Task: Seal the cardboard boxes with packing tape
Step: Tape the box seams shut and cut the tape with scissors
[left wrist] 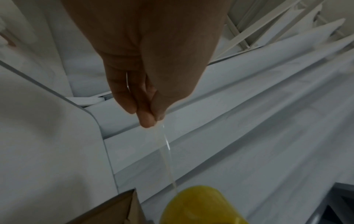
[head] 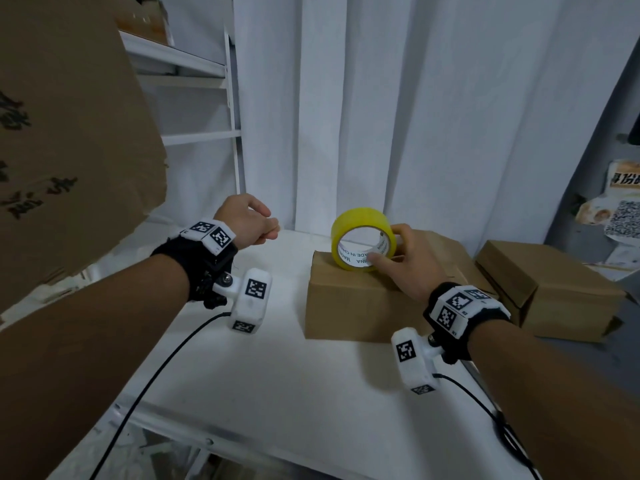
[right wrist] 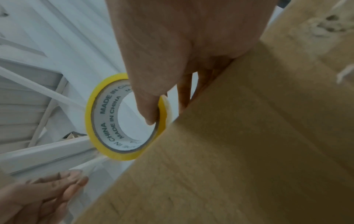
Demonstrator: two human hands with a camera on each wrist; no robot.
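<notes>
1. Yellow packing tape roll [head: 363, 243]: on edge atop the nearest cardboard box [head: 360, 303], table centre.
2. Right hand [head: 405, 263]: thumb in the core, fingers curled over the rim.
3. Left hand [head: 247, 225]: at 9 o'clock of the roll, pinching the clear tape strip [left wrist: 166, 153].
4. Second cardboard box [head: 550, 289]: at 3 o'clock.

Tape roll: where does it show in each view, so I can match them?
Head: tape roll right of centre, on the box.
Left wrist: bottom edge, right of centre.
Right wrist: left of centre.
Shared landmark: that box's edge beside the roll.
</notes>
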